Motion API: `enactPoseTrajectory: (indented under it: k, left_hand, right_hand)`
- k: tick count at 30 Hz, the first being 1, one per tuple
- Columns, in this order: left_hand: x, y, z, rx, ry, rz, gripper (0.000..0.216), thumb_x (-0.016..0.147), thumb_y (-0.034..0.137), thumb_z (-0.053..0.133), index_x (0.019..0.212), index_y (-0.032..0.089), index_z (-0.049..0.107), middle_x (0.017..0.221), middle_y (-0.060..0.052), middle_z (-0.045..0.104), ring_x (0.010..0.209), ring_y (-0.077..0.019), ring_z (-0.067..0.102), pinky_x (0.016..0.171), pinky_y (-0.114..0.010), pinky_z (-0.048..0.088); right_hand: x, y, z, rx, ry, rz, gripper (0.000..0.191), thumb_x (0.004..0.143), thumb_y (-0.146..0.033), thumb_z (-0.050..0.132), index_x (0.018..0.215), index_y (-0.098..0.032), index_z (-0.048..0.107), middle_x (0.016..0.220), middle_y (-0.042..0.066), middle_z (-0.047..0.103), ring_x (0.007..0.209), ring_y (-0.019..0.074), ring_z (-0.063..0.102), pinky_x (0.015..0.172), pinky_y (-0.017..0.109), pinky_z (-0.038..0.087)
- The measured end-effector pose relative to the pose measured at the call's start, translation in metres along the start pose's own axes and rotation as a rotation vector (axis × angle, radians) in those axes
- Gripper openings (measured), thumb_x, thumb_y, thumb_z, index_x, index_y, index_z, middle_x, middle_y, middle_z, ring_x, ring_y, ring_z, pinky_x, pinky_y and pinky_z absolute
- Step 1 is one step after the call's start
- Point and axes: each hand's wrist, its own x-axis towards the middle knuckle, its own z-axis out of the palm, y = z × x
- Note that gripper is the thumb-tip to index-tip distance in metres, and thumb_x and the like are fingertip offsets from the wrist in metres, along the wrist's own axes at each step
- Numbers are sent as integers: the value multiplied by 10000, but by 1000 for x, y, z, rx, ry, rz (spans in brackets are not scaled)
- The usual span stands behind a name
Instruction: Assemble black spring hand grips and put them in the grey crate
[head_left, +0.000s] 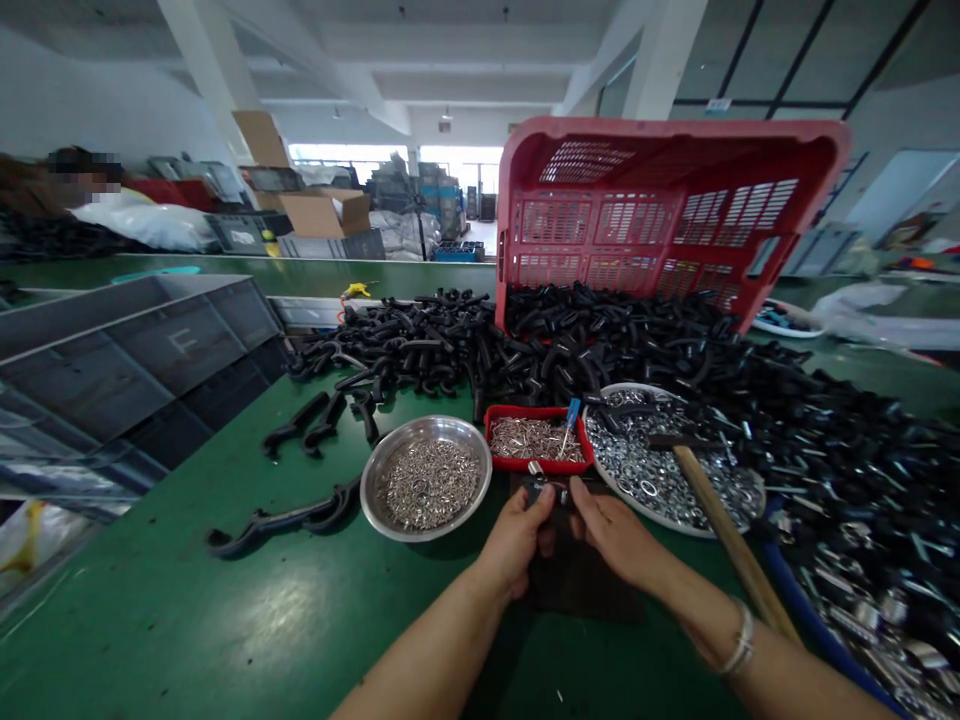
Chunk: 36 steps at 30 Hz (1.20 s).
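Note:
My left hand (517, 540) and my right hand (611, 530) meet at the near middle of the green table (225, 620), both closed on a small black part with a metal piece (546, 487). They work over a dark mat (577, 585). Just beyond them stand a steel bowl of small silver rings (426, 478), a red tray of thin metal pins (537, 439) and a steel plate of washers (660, 470).
A big heap of black curved plastic parts (600, 340) spills from a tipped red crate (667, 210). A hammer with a wooden handle (731, 540) lies across the plate. Grey bins (135, 360) stack at left. A person sits at far left.

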Motion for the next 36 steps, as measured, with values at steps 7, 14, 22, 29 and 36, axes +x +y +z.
enactPoseTrajectory:
  k: [7, 14, 22, 29, 36]
  left_hand:
    - [0, 3, -3, 8, -10, -33, 422, 634, 510, 646, 760, 177, 419, 514, 93, 373, 364, -15, 284, 374, -165, 197]
    - [-1, 5, -5, 262, -19, 79, 406, 619, 498, 655, 773, 169, 474, 579, 46, 485, 427, -51, 366, 426, -185, 274]
    - [-13, 21, -7, 1136, -155, 372, 363, 573, 428, 694, 804, 169, 587, 711, -21, 602, 631, -162, 522, 536, -224, 338]
    - [-8, 21, 4, 1482, 1, 520, 413, 428, 367, 774, 757, 188, 602, 739, -74, 540, 736, -274, 522, 688, -331, 361]
    - [15, 46, 7, 1569, -62, 575, 460, 510, 539, 703, 839, 223, 644, 950, -116, 569, 962, -324, 480, 865, -395, 316]
  right_hand:
    - [1, 1, -3, 27, 28, 3, 553, 900, -441, 118, 697, -176, 559, 604, 46, 584, 597, 163, 564, 579, 280, 398]
    - [-6, -12, 0, 320, -64, 203, 570, 830, -583, 146, 632, -179, 496, 567, 37, 514, 529, 146, 501, 496, 266, 365]
    - [-6, 8, -10, 73, -2, -115, 299, 845, -324, 346, 932, -170, 587, 948, 96, 614, 874, 192, 562, 760, 344, 430]
    - [-3, 29, -5, -341, -9, -223, 216, 823, -241, 443, 886, -148, 627, 832, 95, 633, 831, 232, 583, 707, 356, 457]
    - [-33, 51, -40, -468, 105, 13, 238, 823, -307, 432, 879, -196, 635, 843, 99, 624, 796, 254, 598, 610, 350, 456]
